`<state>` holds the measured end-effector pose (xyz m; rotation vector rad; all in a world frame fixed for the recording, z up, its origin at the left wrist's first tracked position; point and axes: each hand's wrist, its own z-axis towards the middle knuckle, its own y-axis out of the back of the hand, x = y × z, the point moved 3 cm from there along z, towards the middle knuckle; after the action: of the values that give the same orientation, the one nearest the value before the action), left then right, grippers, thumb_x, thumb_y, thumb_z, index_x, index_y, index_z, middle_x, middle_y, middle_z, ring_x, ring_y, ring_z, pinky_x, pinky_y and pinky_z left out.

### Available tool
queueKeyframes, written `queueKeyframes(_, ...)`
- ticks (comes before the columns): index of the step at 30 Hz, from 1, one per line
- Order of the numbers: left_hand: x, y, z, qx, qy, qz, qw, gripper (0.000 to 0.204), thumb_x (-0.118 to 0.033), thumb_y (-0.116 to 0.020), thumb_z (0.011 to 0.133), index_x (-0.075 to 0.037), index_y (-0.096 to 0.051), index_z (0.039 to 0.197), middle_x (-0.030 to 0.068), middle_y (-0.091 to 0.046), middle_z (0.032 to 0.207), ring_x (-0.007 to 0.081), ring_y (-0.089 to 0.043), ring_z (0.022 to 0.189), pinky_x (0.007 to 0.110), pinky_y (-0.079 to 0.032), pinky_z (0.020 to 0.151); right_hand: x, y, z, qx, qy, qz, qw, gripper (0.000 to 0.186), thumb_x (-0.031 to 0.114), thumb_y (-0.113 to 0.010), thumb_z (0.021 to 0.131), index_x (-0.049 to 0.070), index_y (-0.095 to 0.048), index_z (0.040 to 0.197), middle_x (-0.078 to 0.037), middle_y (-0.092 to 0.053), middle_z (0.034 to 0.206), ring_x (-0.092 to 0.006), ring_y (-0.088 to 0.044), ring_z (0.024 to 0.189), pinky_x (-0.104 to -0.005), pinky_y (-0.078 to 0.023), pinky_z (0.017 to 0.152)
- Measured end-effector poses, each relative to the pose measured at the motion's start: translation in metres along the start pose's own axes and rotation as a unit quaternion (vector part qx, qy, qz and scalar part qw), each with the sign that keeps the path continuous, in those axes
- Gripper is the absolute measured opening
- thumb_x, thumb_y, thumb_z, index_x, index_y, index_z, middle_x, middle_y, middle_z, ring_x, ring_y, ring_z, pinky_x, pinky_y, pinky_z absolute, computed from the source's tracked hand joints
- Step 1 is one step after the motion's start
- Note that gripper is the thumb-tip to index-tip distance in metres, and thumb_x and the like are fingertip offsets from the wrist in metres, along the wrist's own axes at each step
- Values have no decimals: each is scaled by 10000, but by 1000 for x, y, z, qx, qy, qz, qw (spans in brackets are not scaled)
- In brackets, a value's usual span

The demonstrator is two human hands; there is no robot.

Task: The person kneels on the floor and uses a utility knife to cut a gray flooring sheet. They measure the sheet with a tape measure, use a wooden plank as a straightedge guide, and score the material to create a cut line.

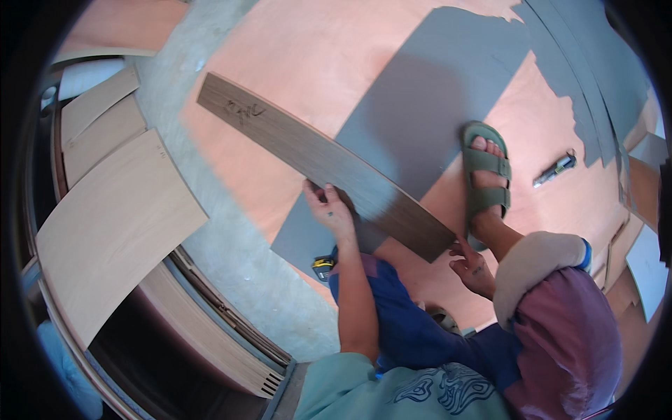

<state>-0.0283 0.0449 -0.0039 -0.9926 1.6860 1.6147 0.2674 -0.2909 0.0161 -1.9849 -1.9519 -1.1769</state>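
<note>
A long brown wood-grain plank (294, 154), with dark marker writing near its far end, lies at a slant over a grey sheet (399, 105) on pinkish floor covering. My left hand (329, 210) grips its lower long edge around the middle, fingertips hidden partly under it. My right hand (470, 267) holds the near right end with its fingertips at the edge. Beside my left forearm is a yellow-and-black tape measure (322, 268). My sandalled foot (486, 182) stands to the right of the plank, and a utility knife (554, 169) lies farther right.
Pale wooden panels (115, 231) are stacked at the left, above dark slotted pieces, beside bare concrete floor (231, 259). Grey sheet strips (588, 91) lie at the upper right, and board offcuts (640, 266) along the right edge. My bent legs in blue and maroon trousers fill the lower right.
</note>
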Motion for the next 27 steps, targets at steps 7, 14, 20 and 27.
queueKeyframes(7,-39,-34,-7,-9,2,265,964,1054,-663,-677,785,36,-308,1482,319,-246,1532,487,-266,1390,587,-254,1122,-22,38,-13,-40,-21,-16,999,303,46,-606,917,-4,-600,1216,-101,-681,936,-179,-657,862,-301,-531,699)
queueKeyframes(14,-49,-37,4,-56,92,350,931,1127,-743,-661,724,-15,-299,1504,309,-218,1558,495,-296,1365,657,-233,1058,-16,125,7,-351,153,-166,909,128,-12,-576,865,4,-689,924,-185,-664,889,-329,-646,853,-394,-521,772)
queueKeyframes(20,-59,-48,0,-61,65,194,977,927,-430,-796,697,-26,-399,1431,293,-190,1561,493,-202,1412,668,-202,1081,1,131,15,-239,210,-359,877,525,-76,-589,762,50,-550,1270,-201,-467,1394,-423,-419,1312,-487,-388,1077)
queueKeyframes(27,-26,-7,-21,-86,43,216,972,814,-417,-765,747,-37,-433,1386,274,-135,1570,475,-216,1403,604,-249,1095,1,151,34,-158,257,-494,815,437,2,-674,777,67,-585,1201,-135,-561,1225,-356,-509,1215,-492,-437,963)
